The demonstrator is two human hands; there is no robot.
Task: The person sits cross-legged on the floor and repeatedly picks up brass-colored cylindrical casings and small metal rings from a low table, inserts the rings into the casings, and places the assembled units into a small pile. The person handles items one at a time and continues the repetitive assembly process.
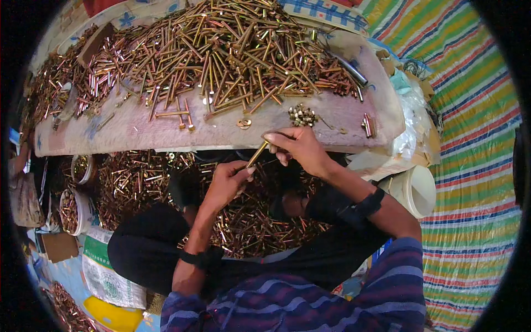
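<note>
Between my two hands, just off the near edge of the padded table, is a gold-coloured bolt [256,154], held at a slant. My left hand [225,183] pinches its lower end between thumb and fingers. At the upper end, the fingers of my right hand [300,148] are closed on it; they hide the tip. Beyond my right hand lies a small heap of nuts [302,115] on the table. A couple of washers [244,124] rest to its left. Farther back rises a large pile of long gold-coloured bolts [221,58].
The table [149,134] is covered in stained cloth. Many more bolts [260,229] lie below it, around my legs. White buckets [421,191] stand at both sides, with a printed sack [110,271] at the lower left. Striped sheeting [470,182] spreads along the right.
</note>
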